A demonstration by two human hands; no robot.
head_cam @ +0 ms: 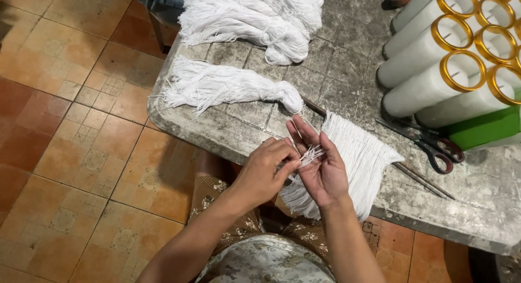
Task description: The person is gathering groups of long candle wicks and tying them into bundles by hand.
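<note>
- Head view: left hand (267,173) pinched thin white cotton strands (311,154).
- Right hand (320,166) gripped those strands too.
- White thread fringe (361,152) lay on grey stone table (336,71).

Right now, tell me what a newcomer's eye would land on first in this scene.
First come the two hands, left hand and right hand, pinching a small tuft of white strings at the near edge of the worn stone table. Under them a fan of white string hangs off the edge, with knotted bundles behind. At the far right lie white rolls with gold rims and scissors.
</note>
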